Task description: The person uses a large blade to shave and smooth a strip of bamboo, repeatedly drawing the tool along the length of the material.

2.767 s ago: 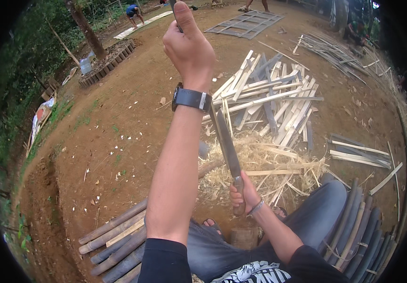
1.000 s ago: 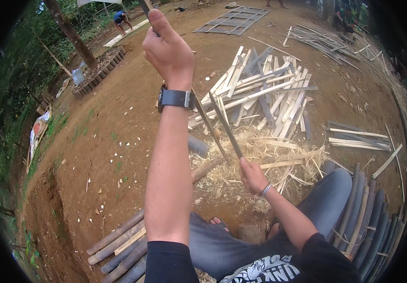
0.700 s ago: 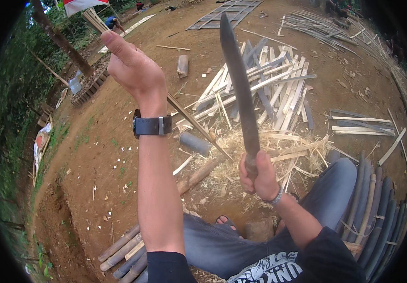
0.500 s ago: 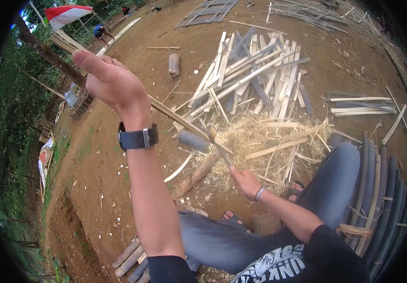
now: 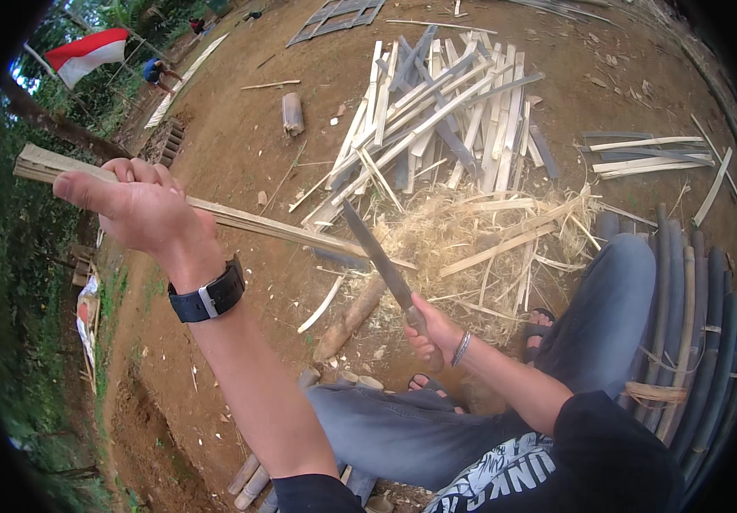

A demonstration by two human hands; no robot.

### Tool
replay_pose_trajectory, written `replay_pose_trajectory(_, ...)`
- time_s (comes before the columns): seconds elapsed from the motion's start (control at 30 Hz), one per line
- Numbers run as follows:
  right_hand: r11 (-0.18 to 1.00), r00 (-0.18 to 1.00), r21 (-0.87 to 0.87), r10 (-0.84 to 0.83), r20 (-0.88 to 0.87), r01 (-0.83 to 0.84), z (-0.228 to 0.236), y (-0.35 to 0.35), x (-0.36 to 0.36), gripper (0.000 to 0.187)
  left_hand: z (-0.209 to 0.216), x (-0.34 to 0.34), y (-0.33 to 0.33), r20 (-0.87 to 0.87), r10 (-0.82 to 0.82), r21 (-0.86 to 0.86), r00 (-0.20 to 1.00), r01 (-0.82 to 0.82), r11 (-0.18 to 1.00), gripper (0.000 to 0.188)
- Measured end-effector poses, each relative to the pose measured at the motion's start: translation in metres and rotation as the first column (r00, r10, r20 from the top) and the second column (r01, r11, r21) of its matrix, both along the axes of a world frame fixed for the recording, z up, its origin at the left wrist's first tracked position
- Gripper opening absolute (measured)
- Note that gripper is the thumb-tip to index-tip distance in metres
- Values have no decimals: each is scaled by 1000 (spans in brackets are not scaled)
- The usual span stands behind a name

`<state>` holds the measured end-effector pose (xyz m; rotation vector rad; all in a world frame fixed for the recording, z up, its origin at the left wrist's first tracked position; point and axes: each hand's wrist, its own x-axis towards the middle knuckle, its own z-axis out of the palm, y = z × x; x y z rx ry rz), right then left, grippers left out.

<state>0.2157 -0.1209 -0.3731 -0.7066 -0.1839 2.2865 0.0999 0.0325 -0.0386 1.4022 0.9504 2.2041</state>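
My left hand (image 5: 148, 205), stretched out at the left, is wrapped round a long split bamboo strip (image 5: 270, 226). One end of the strip juts out past my thumb; the other slants down toward a heap of pale shavings (image 5: 437, 231). In front of my knees my right hand (image 5: 434, 332) grips the handle of a long knife (image 5: 378, 258). Its dark blade points up and to the left, with its middle close to the strip's lower end; whether they touch I cannot tell. A short log (image 5: 348, 321) lies on the ground below that end.
Beyond the shavings is a large pile of split bamboo strips (image 5: 437, 111). A smaller bunch (image 5: 650, 156) lies at the right. Bamboo poles (image 5: 680, 342) form a bench-like row beside my knee. Far left are a red and white flag (image 5: 86, 56) and a bent-over person (image 5: 156, 72).
My left hand has moved left and slightly down with the bamboo strip. The knife has swung more upright, its blade now showing broadside, and my right hand has shifted slightly left.
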Motion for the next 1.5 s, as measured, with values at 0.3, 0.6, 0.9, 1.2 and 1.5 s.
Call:
replay_pose_trajectory(0.3,729,717,683,-447,535,-54,82,-5,-7,68,-9,-38,-35,-2,119,-30,993,-119,992,58)
replay_pose_trajectory(0.6,896,392,353,-233,890,-268,2,-24,-18,72,-6,-36,-47,15,152,-30,988,-151,988,63)
replay_pose_trajectory(0.9,908,373,328,-219,902,-261,-23,-18,-17,75,-19,-29,-75,-34,122,-17,992,-123,992,63)
replay_pose_trajectory(1.2,911,440,387,-290,850,-146,-16,-26,-37,71,-20,-31,-93,-2,77,-18,997,-77,997,63)
replay_pose_trajectory(1.5,809,541,533,-340,769,-249,30,-36,-51,69,-23,-45,-108,3,42,13,999,-42,999,66)
